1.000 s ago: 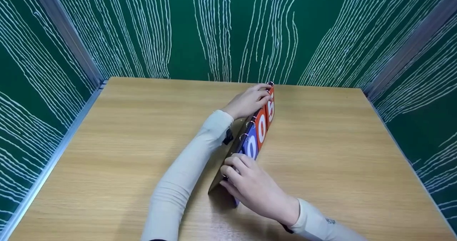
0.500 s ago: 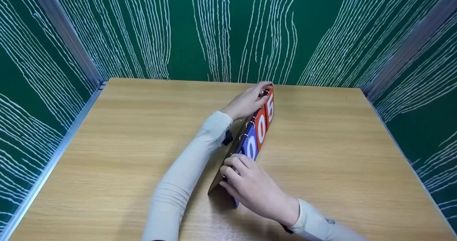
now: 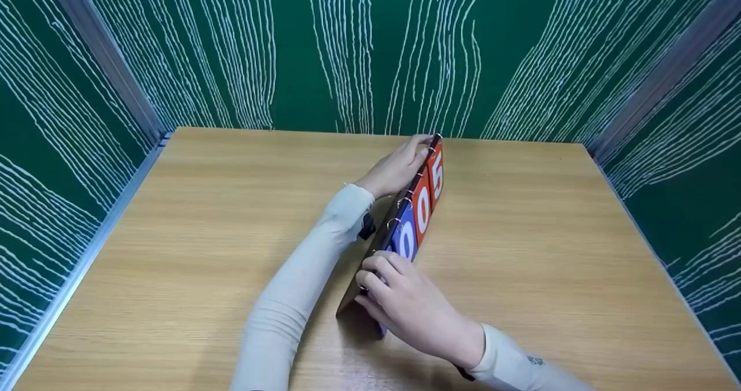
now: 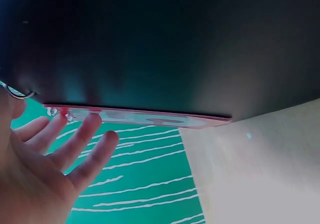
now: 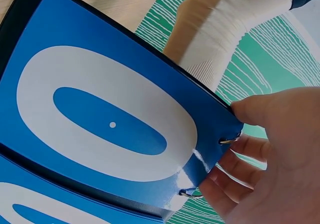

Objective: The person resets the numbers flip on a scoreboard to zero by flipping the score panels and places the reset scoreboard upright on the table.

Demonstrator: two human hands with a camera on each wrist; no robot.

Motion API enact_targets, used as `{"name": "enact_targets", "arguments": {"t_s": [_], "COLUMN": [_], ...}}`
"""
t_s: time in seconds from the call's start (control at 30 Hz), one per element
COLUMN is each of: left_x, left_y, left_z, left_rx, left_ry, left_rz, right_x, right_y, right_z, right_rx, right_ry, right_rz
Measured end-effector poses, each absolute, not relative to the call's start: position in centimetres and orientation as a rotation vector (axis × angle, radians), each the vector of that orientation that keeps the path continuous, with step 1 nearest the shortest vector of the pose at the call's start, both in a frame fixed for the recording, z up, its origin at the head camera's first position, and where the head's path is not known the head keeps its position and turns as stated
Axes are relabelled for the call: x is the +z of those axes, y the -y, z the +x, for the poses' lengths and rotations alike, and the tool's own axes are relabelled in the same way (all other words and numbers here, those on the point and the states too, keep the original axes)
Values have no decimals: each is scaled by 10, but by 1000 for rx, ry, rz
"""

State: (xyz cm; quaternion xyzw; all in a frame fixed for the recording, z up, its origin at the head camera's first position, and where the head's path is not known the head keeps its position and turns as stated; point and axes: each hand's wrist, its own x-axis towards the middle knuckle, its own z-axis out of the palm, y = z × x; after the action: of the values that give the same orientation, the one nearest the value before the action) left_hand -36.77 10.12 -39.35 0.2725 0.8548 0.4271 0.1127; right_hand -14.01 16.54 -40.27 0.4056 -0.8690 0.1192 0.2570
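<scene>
A flip scoreboard (image 3: 407, 236) stands tent-like on the table, its black ridge running away from me. Metal rings hold the number cards. Red cards show 0 and 5 at the far end; a blue 0 card (image 5: 107, 109) fills much of the right wrist view. My right hand (image 3: 414, 307) pinches the near top corner between thumb and fingers. At the far end, my left hand (image 3: 393, 171) lies along the back side of the ridge. In the left wrist view its fingers (image 4: 77, 141) extend, spread, beside the dark backing (image 4: 150, 49); whether they touch it I cannot tell.
The scoreboard rests on a wood-grain table (image 3: 550, 252). Green panels (image 3: 324, 49) with white wavy lines enclose the back and both sides, with grey posts (image 3: 110, 49) at the corners. My left forearm (image 3: 301, 275) lies along the scoreboard's left side.
My left fingers, earlier over the scoreboard's far top edge by the red 5 card, have drawn back behind the ridge, leaving the 5 more exposed. The right hand keeps its grip.
</scene>
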Motion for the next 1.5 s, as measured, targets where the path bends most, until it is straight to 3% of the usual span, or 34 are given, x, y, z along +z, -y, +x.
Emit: {"name": "enact_targets", "arguments": {"t_s": [0.53, 0.8, 1.07, 1.5], "left_x": [-432, -448, -450, -452], "left_y": [-91, -87, -81, -79], "left_z": [-385, -391, -389, -392], "left_rx": [1389, 1387, 1381, 1466], "left_ry": [-2294, -2188, -2149, -2057], "left_rz": [580, 622, 393, 227], "right_x": [-404, -405, -403, -403], "right_y": [-165, -165, -166, -166], "right_z": [-140, -140, -140, -140], "right_rx": [322, 296, 288, 297], "right_ry": [2332, 2334, 2350, 2364], "right_rz": [1109, 1110, 1096, 1085]}}
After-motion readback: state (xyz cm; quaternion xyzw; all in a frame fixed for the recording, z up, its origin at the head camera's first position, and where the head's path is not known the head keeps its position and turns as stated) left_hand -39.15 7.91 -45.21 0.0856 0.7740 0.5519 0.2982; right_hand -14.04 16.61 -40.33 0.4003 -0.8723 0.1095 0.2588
